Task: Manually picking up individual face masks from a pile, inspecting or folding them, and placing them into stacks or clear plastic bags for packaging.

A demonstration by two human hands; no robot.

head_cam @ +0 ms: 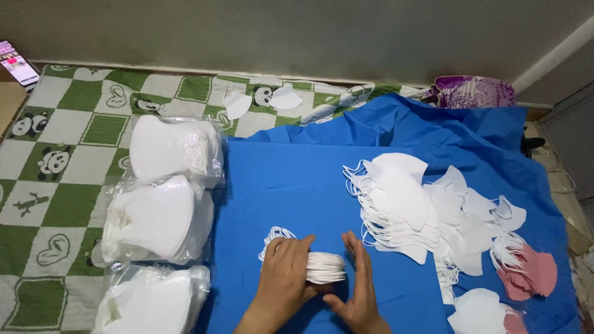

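A small stack of white face masks [325,267] stands on edge on the blue cloth [297,179]. My left hand [283,278] lies over the stack's left side with fingers curled around it. The flat palm of my right hand [357,278] presses against the stack's right end, fingers straight and together. White ear loops [274,235] stick out behind my left hand. A larger loose pile of white masks [402,207] lies just to the right of my hands.
Three clear plastic bags of white masks [167,213] lie in a column on the green and white checked mat [55,161]. Pink masks [532,272] sit at the right. Two loose masks [263,99] lie near the wall. A phone [17,62] is far left.
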